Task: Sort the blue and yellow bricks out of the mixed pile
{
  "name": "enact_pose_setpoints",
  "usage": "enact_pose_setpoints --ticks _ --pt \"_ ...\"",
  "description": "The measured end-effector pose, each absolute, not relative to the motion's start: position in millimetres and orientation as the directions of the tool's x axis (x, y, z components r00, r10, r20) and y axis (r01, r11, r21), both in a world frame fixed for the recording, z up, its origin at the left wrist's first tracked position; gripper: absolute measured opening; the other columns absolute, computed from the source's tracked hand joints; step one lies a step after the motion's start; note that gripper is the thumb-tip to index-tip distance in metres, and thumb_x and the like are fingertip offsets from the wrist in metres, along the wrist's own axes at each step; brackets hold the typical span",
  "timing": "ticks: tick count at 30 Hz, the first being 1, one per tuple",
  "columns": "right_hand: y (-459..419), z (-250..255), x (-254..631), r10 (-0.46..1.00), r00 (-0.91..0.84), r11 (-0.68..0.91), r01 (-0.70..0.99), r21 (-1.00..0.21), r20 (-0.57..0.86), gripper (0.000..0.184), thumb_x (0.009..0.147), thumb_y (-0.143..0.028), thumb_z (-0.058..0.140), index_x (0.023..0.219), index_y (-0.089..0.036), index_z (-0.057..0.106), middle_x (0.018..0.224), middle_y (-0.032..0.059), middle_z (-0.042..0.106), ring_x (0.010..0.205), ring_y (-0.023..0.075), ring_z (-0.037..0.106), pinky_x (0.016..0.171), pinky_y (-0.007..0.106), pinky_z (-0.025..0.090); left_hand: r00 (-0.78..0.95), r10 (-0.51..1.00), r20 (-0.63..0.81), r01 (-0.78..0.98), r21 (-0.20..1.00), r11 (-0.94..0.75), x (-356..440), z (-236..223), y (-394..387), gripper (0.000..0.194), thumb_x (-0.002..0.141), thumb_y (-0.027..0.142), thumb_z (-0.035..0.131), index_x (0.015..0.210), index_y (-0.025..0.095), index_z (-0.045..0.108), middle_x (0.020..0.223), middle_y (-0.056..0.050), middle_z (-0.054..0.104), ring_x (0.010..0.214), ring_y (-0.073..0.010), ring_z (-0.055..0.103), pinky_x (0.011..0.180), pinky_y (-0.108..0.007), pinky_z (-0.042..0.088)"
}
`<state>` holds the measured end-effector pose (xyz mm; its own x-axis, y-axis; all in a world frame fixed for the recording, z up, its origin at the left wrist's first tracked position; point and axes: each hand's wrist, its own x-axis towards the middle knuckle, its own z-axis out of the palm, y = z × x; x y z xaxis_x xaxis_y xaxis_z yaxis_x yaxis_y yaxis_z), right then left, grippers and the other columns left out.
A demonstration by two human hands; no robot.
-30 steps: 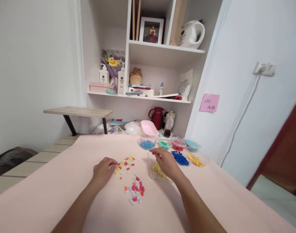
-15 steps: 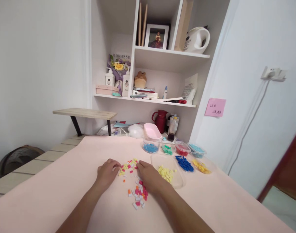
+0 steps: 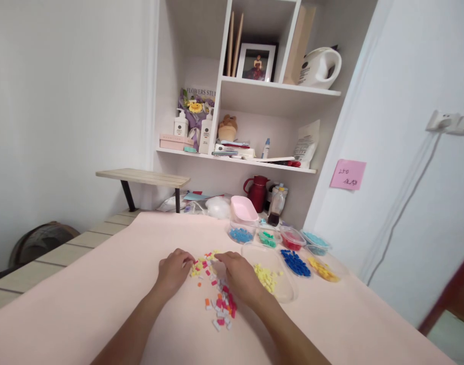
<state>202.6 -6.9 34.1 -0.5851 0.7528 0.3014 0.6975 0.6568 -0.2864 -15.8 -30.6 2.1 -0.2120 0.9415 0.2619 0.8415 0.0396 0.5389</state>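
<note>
On the pink-covered table, small pieces like plastic toy bricks lie in two loose heaps. The farther heap (image 3: 199, 267), mostly yellow with some red, white and orange, spreads between my hands. My left hand (image 3: 174, 272) rests at its left side, thumb and fingertips drawn together by the yellow pieces. From the right, my right hand (image 3: 240, 276) reaches in with its fingers closed together at the heap's far edge. Whatever either hand pinches is too small to make out. A nearer heap (image 3: 221, 306) of white, red and orange pieces lies beside my right wrist.
Right of my right hand, a clear shallow tray (image 3: 287, 289) holds pale yellow pieces (image 3: 265, 277). Dark blue pieces (image 3: 296, 263) and a tub of orange-yellow pieces (image 3: 323, 268) lie beyond. Several clear tubs, a pink box (image 3: 244, 208), a red jug (image 3: 258, 193) and a bottle (image 3: 276, 205) stand behind.
The whole view has shifted, so everything sits farther right in the picture. My right hand's fingertips have moved slightly back from the heap; my left hand stays beside it.
</note>
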Motion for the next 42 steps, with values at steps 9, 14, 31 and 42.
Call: enact_pose_setpoints --ticks 9,14,31,42 --pt "-3.5 26.4 196.2 0.707 -0.663 0.707 0.672 -0.221 0.246 0.044 0.085 -0.012 0.048 0.118 -0.033 0.068 0.111 0.0062 0.064 0.105 0.0236 0.055 0.089 0.031 0.04 -0.223 0.94 0.257 0.839 0.541 0.051 -14.0 3.2 -31.2 0.026 0.087 0.024 0.046 0.086 0.028 0.071 0.107 -0.001 0.068 0.105 -0.0198 0.061 0.092 -0.038 0.036" --pt "2.9 23.7 196.1 0.726 -0.643 0.687 0.692 -0.219 0.244 0.04 0.087 -0.012 0.048 0.116 -0.03 0.069 0.111 0.0072 0.065 0.105 0.0232 0.056 0.09 0.032 0.04 -0.22 0.943 0.251 0.839 0.542 0.052 -13.7 3.9 -31.5 0.026 0.086 0.023 0.045 0.084 0.027 0.071 0.107 -0.001 0.068 0.105 -0.0201 0.061 0.092 -0.038 0.037" --pt "12.1 19.9 195.7 0.737 -0.605 0.676 0.669 -0.31 0.302 0.028 0.085 -0.013 0.057 0.096 -0.028 0.077 0.101 0.0035 0.072 0.098 0.0183 0.063 0.085 0.025 0.043 -0.222 0.942 0.253 0.845 0.531 0.056 -12.8 5.7 -33.7 0.025 0.086 0.022 0.046 0.083 0.027 0.07 0.107 -0.001 0.069 0.104 -0.0192 0.061 0.092 -0.038 0.036" --pt "23.2 28.7 207.7 0.751 -0.527 0.66 0.604 -0.446 0.398 0.018 0.079 -0.011 0.061 0.083 -0.021 0.076 0.089 0.0045 0.073 0.085 0.0174 0.064 0.078 0.024 0.043 -0.205 0.95 0.235 0.86 0.507 0.061 -16.1 7.4 -30.5 0.028 0.086 0.023 0.044 0.088 0.028 0.071 0.108 -0.001 0.069 0.106 -0.02 0.061 0.091 -0.037 0.037"
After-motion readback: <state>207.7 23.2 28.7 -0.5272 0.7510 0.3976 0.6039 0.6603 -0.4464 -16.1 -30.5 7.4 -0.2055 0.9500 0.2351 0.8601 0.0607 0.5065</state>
